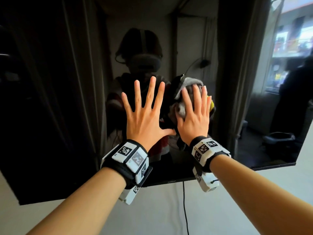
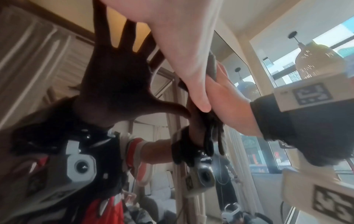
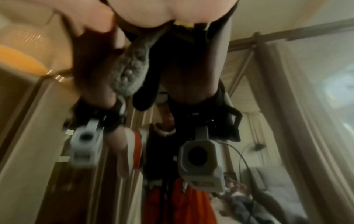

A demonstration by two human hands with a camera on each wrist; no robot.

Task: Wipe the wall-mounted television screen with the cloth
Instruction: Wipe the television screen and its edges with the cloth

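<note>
A: What is the biggest thing here?

B: The television screen. It fills most of the head view, dark and shiny like a mirror. It hangs on a white wall, and a thin cable drops from its bottom edge.

A: Where are the hands?

B: Both are near the middle of the frame. The left hand is flat on the glass with its fingers spread wide and holds nothing. I think it steadies the person.

A: And the other one?

B: The right hand is flat too, with straight fingers. It presses the gray cloth against the screen, so the cloth rubs the glass.

A: Where is the cloth?

B: Under that palm, just right of the middle, bunched up, with bits sticking out above and below.
</note>
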